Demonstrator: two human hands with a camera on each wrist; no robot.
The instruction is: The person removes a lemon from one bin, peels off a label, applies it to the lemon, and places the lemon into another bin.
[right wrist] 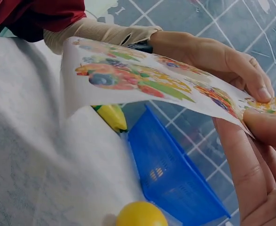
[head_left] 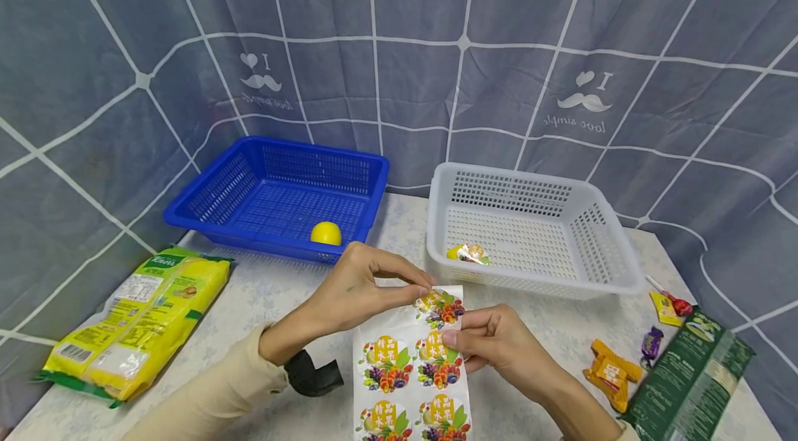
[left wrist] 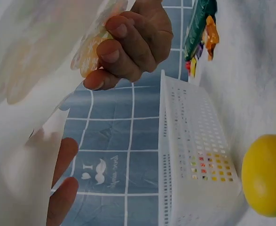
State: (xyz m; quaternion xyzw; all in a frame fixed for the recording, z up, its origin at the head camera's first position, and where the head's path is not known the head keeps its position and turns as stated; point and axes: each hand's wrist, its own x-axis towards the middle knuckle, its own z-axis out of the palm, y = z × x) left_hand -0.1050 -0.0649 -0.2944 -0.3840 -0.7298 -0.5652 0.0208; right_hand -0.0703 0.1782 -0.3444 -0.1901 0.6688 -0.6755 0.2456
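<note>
A white sheet of fruit stickers (head_left: 411,385) hangs between my hands, printed with fruit and orange lettering. With thumb and index finger my left hand (head_left: 355,289) pinches the sticker at the upper right corner. My right hand (head_left: 505,351) grips the sheet's right edge, thumb on the printed side. In the left wrist view, a lemon (left wrist: 267,176) lies on the table beside the white basket; hands and sheet seem to hide it in the head view. Another yellow round fruit (head_left: 325,233) sits inside the blue basket, near its front wall.
The blue basket (head_left: 274,247) stands back left, the white basket (head_left: 536,285) back right with a shiny stickered yellow item (head_left: 469,253) inside. A yellow Knorr bag (head_left: 143,323) lies left. At right are a green packet (head_left: 692,372), an orange-wrapped snack (head_left: 611,373) and several sweets (head_left: 651,344).
</note>
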